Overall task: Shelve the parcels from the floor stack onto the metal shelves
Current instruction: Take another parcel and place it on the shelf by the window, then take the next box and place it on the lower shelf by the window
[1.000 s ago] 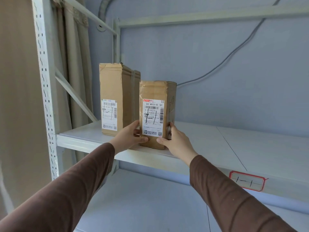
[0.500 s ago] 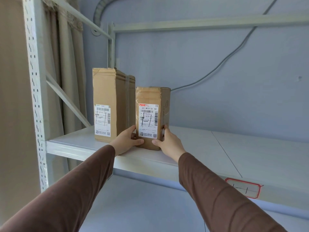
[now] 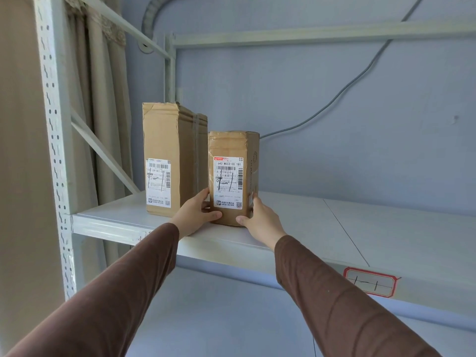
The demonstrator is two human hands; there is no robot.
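A small brown cardboard parcel with a white shipping label stands upright on the white metal shelf, close beside a taller brown parcel. My left hand holds the small parcel's lower left side, thumb across its front. At the lower right corner, my right hand grips it with the thumb on the front and the fingers along the side. Both hands clasp the box at its base.
A perforated white upright and a diagonal brace bound the shelf on the left. A red-bordered tag sits on the shelf's front edge. A lower shelf lies beneath. A grey cable runs down the blue wall.
The small parcel has slid back on the shelf, ending close beside the taller parcel. Both hands have kept their hold on its base.
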